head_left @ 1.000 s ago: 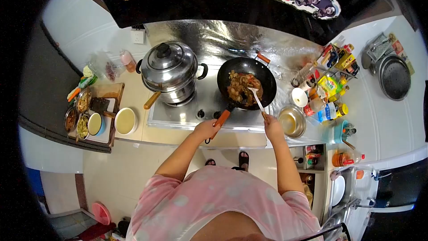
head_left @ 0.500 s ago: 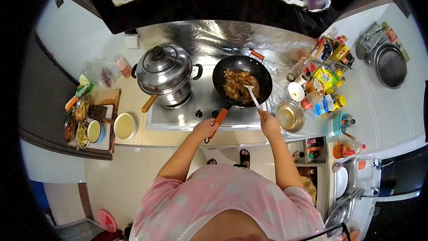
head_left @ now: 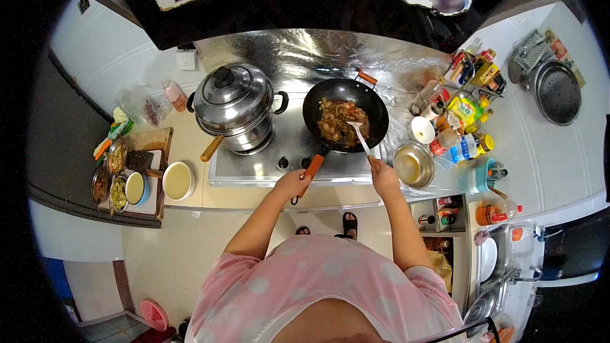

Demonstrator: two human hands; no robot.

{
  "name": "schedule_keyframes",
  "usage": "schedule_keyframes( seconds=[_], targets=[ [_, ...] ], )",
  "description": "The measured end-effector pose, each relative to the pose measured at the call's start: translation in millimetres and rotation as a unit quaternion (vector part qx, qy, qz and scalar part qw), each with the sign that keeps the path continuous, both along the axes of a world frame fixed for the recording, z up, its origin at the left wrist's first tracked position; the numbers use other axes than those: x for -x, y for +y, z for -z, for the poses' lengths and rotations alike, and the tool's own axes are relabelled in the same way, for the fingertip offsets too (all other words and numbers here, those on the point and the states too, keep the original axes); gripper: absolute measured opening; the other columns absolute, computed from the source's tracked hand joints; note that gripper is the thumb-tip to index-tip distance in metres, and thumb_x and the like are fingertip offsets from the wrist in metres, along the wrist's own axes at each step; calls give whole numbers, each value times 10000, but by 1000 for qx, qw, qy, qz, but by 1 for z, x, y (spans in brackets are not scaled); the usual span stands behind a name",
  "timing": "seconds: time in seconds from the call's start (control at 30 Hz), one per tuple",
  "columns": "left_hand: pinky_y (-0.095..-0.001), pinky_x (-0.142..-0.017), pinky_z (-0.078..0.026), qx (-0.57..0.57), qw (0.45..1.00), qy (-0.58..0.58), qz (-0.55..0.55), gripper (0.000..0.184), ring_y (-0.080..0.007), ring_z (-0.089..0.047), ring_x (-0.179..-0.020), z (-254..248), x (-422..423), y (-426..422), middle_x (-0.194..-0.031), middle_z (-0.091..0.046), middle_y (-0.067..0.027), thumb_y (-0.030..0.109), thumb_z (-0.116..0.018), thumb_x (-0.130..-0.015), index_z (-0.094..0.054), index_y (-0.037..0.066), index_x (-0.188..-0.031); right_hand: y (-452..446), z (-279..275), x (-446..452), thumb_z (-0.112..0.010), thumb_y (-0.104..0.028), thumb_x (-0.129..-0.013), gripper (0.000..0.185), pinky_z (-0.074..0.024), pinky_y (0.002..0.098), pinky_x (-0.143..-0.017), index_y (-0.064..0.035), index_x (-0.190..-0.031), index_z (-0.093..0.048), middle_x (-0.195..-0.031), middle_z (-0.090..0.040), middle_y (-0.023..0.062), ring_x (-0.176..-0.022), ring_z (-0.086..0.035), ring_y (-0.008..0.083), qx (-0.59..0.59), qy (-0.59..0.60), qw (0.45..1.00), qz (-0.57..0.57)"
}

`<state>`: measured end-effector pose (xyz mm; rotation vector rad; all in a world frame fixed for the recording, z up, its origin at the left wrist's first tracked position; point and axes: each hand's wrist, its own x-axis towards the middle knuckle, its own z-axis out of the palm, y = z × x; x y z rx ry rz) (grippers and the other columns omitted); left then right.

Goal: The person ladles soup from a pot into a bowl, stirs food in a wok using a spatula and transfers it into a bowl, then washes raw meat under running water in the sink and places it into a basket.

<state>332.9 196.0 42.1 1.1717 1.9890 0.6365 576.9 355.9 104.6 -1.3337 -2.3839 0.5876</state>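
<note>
A black wok [head_left: 318, 128] sits on the right side of the stove, with browned food [head_left: 337, 117] inside it. My left hand [head_left: 292, 185] is wrapped round the wok's orange-brown handle [head_left: 312, 168]. In my right hand [head_left: 385, 178] is the lower end of a spatula [head_left: 363, 139], whose pale head rests in the food. Left of the wok, a lidded steel steamer pot [head_left: 235, 105] stands on the other burner. Close to my right hand is a steel bowl [head_left: 426, 171] holding some liquid.
Bottles and packets [head_left: 467, 114] crowd the right counter, with a small white bowl [head_left: 422, 129]. At the left are a cream bowl [head_left: 178, 181], a cutting board [head_left: 163, 143] and dishes of ingredients. A sink [head_left: 502, 254] lies at the lower right; strainers hang on the wall.
The view has shifted a little, moving the stove and wok slightly left in the picture. The spatula's head has moved slightly within the food. Both hands keep their holds.
</note>
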Motion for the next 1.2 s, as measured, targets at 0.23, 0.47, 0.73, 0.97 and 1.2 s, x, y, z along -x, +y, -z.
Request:
schedule_keyframes(
  seconds=[0.23,0.47,0.73,0.97,1.2],
  targets=[
    [-384,-744,-464,-26,999,36,5,370,-295,-609,-833,11,58,20,-889,-637,-147,385,-556,-848,-604,84,-1058,0,-2,-1,-573,-123,-811,263,-480,441,-704,-59,-1066,-588,-899,-619,221,-823,-592,395,13,9,1000,-12],
    [-370,-896,-415,-27,973,195,124,389,-282,-476,-1088,49,53,60,-1144,-517,-102,211,-696,-730,-606,132,-1100,-1,-8,2,-558,-129,-823,259,-477,453,-686,-81,-1075,-583,-868,-618,224,-799,-590,398,8,-20,1000,-6],
    [-366,-940,-373,-23,949,249,191,405,-263,-425,-1109,66,50,73,-1129,-492,-56,97,-707,-640,-655,245,-1014,-4,-17,8,-500,-161,-846,254,-471,474,-736,-129,-1088,-571,-922,-612,208,-845,-578,399,71,-70,994,37],
    [-377,-898,-380,-91,948,252,173,317,-268,-437,-1049,69,51,80,-1051,-496,-45,-31,-638,-595,-689,220,-782,-7,-17,9,-551,-131,-823,271,-474,449,-685,-104,-1091,-577,-859,-610,228,-803,-582,406,33,-18,999,18],
    [-392,-905,-374,-247,956,151,36,310,-302,-455,-1021,96,68,80,-1047,-521,-77,-72,-570,-623,-672,160,-802,-13,0,9,-512,-121,-838,265,-487,462,-680,-119,-1094,-583,-860,-623,192,-781,-597,374,-19,22,1000,-4]
  ],
)
